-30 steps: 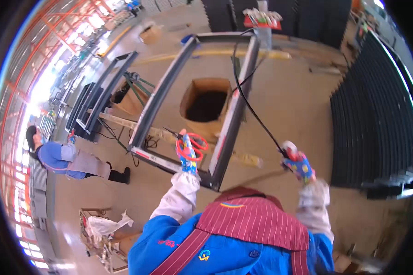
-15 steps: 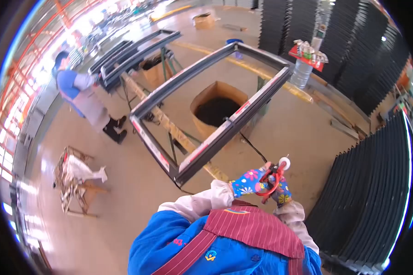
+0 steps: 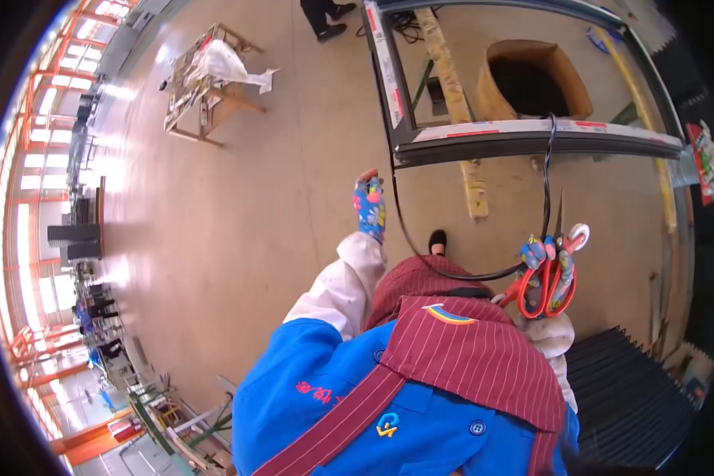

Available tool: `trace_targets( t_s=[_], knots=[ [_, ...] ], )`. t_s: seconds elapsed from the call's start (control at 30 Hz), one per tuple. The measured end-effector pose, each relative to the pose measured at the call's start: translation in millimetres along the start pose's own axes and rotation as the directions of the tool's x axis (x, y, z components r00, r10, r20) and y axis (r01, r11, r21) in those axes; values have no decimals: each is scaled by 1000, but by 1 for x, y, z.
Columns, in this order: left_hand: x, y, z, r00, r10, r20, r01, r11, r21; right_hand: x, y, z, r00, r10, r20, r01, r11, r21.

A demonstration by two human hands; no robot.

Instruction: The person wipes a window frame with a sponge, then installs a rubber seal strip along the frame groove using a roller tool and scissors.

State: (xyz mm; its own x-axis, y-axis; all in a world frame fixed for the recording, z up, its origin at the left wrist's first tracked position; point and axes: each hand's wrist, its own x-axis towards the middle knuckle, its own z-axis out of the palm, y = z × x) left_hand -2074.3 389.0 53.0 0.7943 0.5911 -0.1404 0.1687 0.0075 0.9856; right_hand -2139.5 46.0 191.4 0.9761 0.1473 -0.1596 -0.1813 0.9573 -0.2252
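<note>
My left hand (image 3: 370, 205), in a flowered glove, is held out below the frame's near left corner with nothing in it; its fingers look slightly curled and apart. My right hand (image 3: 549, 266) is closed around red-handled scissors (image 3: 571, 295), whose blades point up. A small white roller (image 3: 579, 236) sticks out beside that hand. The black rubber strip (image 3: 547, 182) hangs over the near bar of the dark rectangular frame (image 3: 523, 145), passes through my right hand and loops leftward across my apron. White and red tape lies along the frame's bars.
A cardboard box (image 3: 492, 87) with dark contents stands beneath the frame. Yellow-wrapped supports (image 3: 452, 75) run under it. A small table (image 3: 214, 103) with white cloth stands upper left. Another person's legs (image 3: 321, 16) show at the top. Dark stacked profiles (image 3: 627, 397) lie lower right.
The view has turned, so the frame now sits at the upper right. My left hand has let go of the scissors and moved away leftward; my right hand now holds them.
</note>
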Motion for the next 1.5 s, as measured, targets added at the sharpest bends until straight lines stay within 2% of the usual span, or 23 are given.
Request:
trace_targets(
  t_s=[0.03, 0.07, 0.13, 0.17, 0.2, 0.23, 0.27, 0.37, 0.47, 0.53, 0.6, 0.63, 0.67, 0.73, 0.8, 0.87, 0.9, 1.07, 1.13, 1.27, 1.33, 1.37, 1.5],
  knots=[
    [12, -1, 0, 987, -143, 78, 159, 950, -269, 13, 3, 0, 998, 59, 15, -59, 998, 4],
    [9, 10, 4, 986, -151, 74, 166, 947, -276, 9, -4, 13, 994, 108, 34, -108, 994, 5],
    [27, 5, 19, 829, -333, 449, 537, 695, -478, 24, -5, 20, 985, 171, 33, -171, 985, -12],
    [36, 4, 22, 828, -336, 449, 541, 689, -483, 28, 0, 29, 993, 116, 2, -116, 993, -38],
    [47, 1, 27, 855, -358, 375, 497, 772, -397, 36, 4, 34, 998, 59, -33, -61, 996, -63],
    [53, -1, 30, 880, -369, 300, 453, 840, -297, 43, 2, 29, 999, 52, -8, -52, 997, -52],
    [55, 3, 34, 876, -377, 300, 461, 837, -296, 49, 1, 32, 998, 54, -16, -55, 997, -55],
    [55, 26, 41, 914, -371, 164, 392, 912, -122, 60, 0, 38, 998, 52, -21, -54, 996, -74],
    [66, 19, 39, 918, -341, 203, 350, 937, -8, 72, 2, 44, 995, 99, 3, -99, 993, -63],
    [68, 20, 35, 911, -349, 219, 358, 934, 1, 83, 1, 37, 994, 99, -39, -101, 993, -58],
    [59, 34, 31, 783, -519, 342, 572, 817, -68, 89, -5, 41, 991, 133, 5, -132, 987, -90],
    [57, 24, 27, 752, -555, 357, 622, 776, -105, 91, -7, 44, 989, 145, 9, -143, 985, -91],
    [53, 20, 23, 756, -555, 346, 621, 776, -112, 93, -9, 46, 993, 114, -14, -115, 986, -118],
    [42, 15, 12, 713, -523, 467, 638, 760, -124, 98, -13, 51, 994, 99, -44, -104, 985, -140],
    [48, 16, 10, 751, -488, 444, 581, 809, -93, 119, -12, 47, 973, 230, 7, -225, 960, -166],
    [48, 20, 12, 835, -446, 322, 416, 895, 162, 119, -18, 39, 973, 229, -23, -229, 954, -195],
    [40, 42, 18, 850, -467, 244, 415, 879, 235, 111, -23, 41, 969, 248, -21, -247, 948, -202],
    [31, 32, 16, 851, -471, 230, 413, 873, 259, 89, -65, 46, 946, 324, 13, -314, 926, -211],
    [28, 34, 21, 873, -459, 162, 432, 884, 179, 94, -77, 44, 943, 333, 21, -321, 924, -207],
    [24, 42, 25, 875, -446, 187, 432, 895, 112, 107, -94, 43, 939, 342, 25, -331, 923, -199],
    [29, 52, 33, 812, -557, 172, 565, 825, 5, 114, -100, 42, 939, 342, 28, -330, 923, -197],
    [35, 37, 32, 842, -520, 141, 507, 853, 123, 117, -100, 42, 940, 339, 29, -327, 924, -197],
    [38, 34, 39, 844, -525, 108, 512, 850, 125, 121, -106, 46, 938, 345, 33, -333, 922, -197]
  ],
)
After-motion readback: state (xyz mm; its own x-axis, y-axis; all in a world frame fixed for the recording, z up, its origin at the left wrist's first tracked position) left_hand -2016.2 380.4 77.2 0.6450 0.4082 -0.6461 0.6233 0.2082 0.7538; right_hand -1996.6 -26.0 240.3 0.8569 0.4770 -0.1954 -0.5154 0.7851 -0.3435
